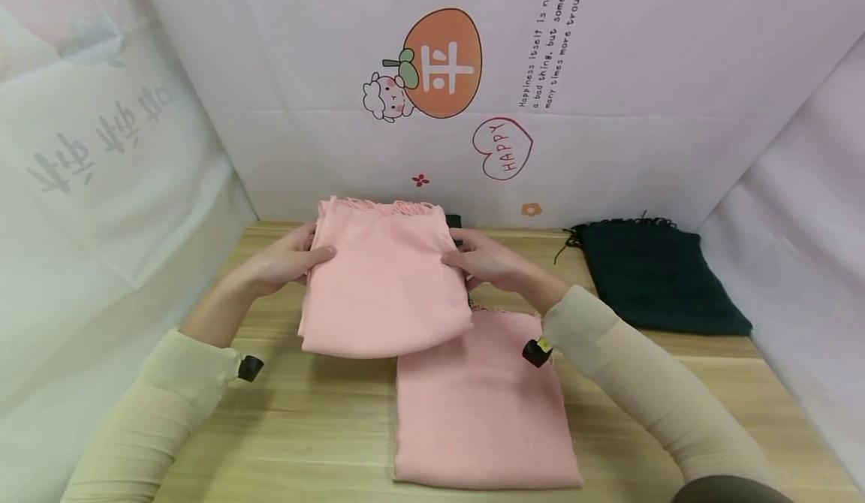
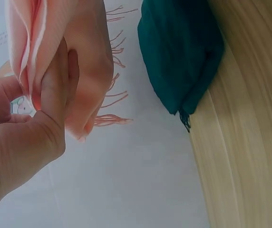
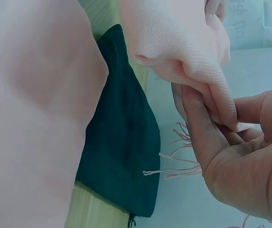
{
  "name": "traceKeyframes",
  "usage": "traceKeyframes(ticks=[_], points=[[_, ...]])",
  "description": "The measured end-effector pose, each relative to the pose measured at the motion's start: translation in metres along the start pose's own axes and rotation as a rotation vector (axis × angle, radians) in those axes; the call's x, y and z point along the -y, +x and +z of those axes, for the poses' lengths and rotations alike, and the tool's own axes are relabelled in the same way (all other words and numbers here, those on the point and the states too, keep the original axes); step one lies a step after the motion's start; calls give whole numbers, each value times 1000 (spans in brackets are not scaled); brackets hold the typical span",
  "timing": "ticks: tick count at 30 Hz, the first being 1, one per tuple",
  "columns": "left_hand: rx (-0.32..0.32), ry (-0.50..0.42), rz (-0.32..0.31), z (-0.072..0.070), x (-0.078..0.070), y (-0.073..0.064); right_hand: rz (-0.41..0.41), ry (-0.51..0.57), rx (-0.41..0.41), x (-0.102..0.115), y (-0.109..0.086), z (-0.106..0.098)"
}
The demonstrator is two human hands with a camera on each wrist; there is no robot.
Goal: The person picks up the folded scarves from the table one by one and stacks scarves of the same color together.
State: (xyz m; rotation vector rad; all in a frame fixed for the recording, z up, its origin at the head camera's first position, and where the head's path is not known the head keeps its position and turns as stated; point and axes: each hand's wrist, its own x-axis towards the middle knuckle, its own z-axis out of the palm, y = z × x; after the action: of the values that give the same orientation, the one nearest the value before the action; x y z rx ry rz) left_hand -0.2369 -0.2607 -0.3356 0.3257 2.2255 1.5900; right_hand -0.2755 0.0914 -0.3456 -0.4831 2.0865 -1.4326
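With the left grip [image 1: 287,259], pinching the left edge of the raised pink cloth [image 1: 385,285], thumb on top and fingers tucked underneath. Held up between both grips above the wooden desk [image 1: 324,420], with fringe toward the back wall [image 1: 304,112] and front fold hanging lowest. To handle it well, gather every layer at that edge, then hold both sides at one height, drawn apart only enough to flatten the middle without letting the folds slip. Behind, by the wall, note the rear green cloth [image 3: 121,128], mostly hidden in the head view. With the right grip [image 1: 488,257], pinching the opposite edge in the same way. Below and rightward, find the lower pink cloth [image 1: 483,413], folded flat on the desk, one corner covered in the head view by the raised one; better to stay clear of its fringe. At far right, see the right-hand green cloth [image 1: 665,278], folded flat, fringe toward the wall.

For writing, again from the left: on the side sheet [image 1: 101,210], make out only faint characters, not safely readable. On the back wall, find a sideways white character on an orange fruit print [image 1: 466,45]; read "HAPPY" in a red heart [image 1: 502,150], then, in the printed lines [image 1: 547,52], "Happiness itself is not a bad thing", with later words cut off. On the cloths, no visible brand or label
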Motion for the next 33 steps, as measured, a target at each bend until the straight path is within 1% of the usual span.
traceKeyframes(ticks=[7,11,15,23,29,33], points=[[34,-10,2,14,-3,1,19,-5,-10,-5,-17,-8],[64,-29,8,22,-5,2,25,-9,-13,-10,-28,-13],[100,-33,26,31,-5,2,26,-17,-10,-16,-40,-18],[151,-39,38,55,-6,3,18,-17,16,-30,-70,-30],[201,-37,46,72,-5,4,51,-18,28,-39,-93,-38],[235,-57,57,84,-3,4,66,-18,57,-45,-109,-43]])
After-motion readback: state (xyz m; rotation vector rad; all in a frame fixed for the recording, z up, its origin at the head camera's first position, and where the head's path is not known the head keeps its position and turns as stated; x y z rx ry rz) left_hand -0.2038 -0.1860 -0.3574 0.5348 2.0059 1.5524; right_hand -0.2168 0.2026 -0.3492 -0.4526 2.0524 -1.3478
